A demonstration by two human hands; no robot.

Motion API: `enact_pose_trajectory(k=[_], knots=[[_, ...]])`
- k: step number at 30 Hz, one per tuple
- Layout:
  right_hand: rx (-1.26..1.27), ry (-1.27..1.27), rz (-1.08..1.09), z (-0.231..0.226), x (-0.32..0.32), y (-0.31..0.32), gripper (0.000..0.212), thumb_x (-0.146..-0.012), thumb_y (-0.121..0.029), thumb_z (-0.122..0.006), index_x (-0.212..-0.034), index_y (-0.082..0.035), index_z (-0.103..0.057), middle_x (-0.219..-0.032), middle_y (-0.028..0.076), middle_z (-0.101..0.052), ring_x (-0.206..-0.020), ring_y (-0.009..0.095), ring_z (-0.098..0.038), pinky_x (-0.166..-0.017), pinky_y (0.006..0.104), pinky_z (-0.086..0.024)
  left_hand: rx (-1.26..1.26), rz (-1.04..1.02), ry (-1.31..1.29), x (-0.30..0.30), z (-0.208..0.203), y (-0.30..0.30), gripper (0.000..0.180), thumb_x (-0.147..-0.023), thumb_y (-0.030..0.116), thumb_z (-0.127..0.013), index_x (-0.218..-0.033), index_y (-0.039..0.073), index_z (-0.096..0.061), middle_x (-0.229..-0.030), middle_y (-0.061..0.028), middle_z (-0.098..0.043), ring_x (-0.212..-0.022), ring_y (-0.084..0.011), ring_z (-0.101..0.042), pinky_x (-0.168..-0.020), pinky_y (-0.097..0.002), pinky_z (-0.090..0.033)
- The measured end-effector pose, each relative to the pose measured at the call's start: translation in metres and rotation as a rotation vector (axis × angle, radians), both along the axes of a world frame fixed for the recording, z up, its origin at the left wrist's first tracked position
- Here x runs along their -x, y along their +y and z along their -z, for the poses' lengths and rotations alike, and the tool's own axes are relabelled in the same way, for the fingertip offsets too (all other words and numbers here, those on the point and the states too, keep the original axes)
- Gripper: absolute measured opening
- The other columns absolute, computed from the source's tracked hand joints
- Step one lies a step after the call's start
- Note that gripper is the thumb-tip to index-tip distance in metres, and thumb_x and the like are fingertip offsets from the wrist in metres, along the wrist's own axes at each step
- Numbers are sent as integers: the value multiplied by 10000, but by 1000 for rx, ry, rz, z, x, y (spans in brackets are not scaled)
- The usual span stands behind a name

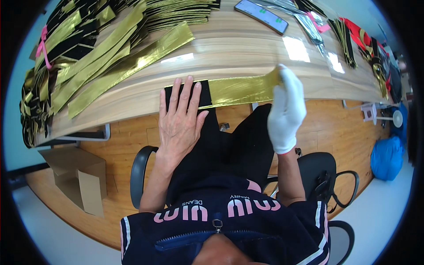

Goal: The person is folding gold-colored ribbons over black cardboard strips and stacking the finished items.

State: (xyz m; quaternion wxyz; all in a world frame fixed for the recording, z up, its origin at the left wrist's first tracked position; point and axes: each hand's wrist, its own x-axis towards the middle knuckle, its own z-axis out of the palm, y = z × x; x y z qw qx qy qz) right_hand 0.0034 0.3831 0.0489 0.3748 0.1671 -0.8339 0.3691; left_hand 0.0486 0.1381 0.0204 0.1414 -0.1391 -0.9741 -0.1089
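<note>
A shiny gold strip (238, 90) with a black part (204, 92) at its left end lies along the near edge of the table. Bare, with fingers stretched out, my left hand (180, 117) presses flat on the black part. My right hand (287, 108), in a white glove, is closed at the strip's right end, which curls up a little at the fingertips. The glove hides just how the fingers grip it. Beyond my left hand, a loose gold strip (132, 68) slants across the table.
Several gold and black strips (99, 64) heap up at the left, some tied with a pink ribbon (43, 46). A phone (261, 16) lies at the far side. Silver strips (311, 28) and a red bundle (353, 33) sit to the right. An open cardboard box (79, 174) stands on the floor.
</note>
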Motion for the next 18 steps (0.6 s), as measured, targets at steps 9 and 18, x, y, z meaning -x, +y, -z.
enact_pose_trajectory(k=[9,18], knots=[[-248,-58,-136,11,-14,-43,443,-823,-54,-751,-1259,-12,-688,-1360,167,-663,-1298,371,-605,-1113,484,-452,134,48,35,1,0,3,682,-998,355,-666,-1453,-121,-491,-1675,-229,-335,-1566,-411,-296,-1266,-553,-255],[-327,-86,-151,20,-15,-43,417,-857,-86,-732,-1265,-15,-685,-1358,142,-668,-1319,356,-590,-1121,494,-436,14,41,30,2,0,2,747,-972,286,-699,-1543,-96,-408,-1668,-244,-347,-1570,-394,-309,-1271,-517,-261]])
